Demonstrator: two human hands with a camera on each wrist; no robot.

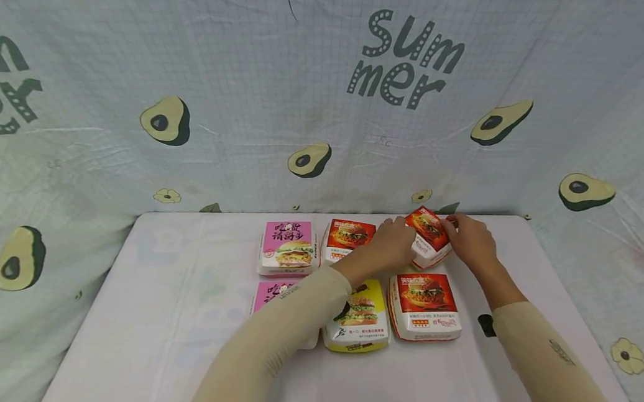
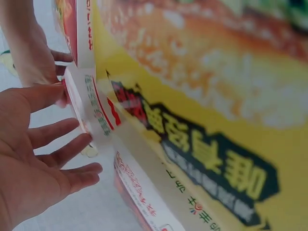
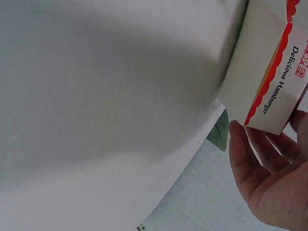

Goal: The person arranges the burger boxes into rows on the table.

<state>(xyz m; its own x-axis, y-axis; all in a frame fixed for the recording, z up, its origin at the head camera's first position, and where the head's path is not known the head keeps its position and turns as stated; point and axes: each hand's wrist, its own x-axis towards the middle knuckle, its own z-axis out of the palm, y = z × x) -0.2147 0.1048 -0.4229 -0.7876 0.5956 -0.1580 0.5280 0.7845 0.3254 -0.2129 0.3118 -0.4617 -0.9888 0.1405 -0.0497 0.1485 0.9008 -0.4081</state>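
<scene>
A red-and-white burger box (image 1: pixel 429 230) stands turned at an angle at the table's back right, between both hands. My left hand (image 1: pixel 388 246) is at its left side; in the left wrist view, the thumb and fingertips of that hand (image 2: pixel 33 154) meet the box's edge. On the far right side, my right hand (image 1: pixel 472 241) grips the box. The right wrist view shows bent fingers (image 3: pixel 260 173) against the end of the carton (image 3: pixel 284 82), lettered "Delicious Hamburger". Just in front lies another red burger box (image 1: pixel 427 302). A yellow burger box (image 1: pixel 359 322) sits below my left wrist.
Left of the hands, a third red box (image 1: pixel 347 235) and a pink box (image 1: pixel 288 245) stand in the back row. Another pink box (image 1: pixel 267 292) is partly hidden by my left sleeve. The white table (image 1: pixel 146 313) meets a hanging avocado-print cloth (image 1: pixel 239 95) at its back edge.
</scene>
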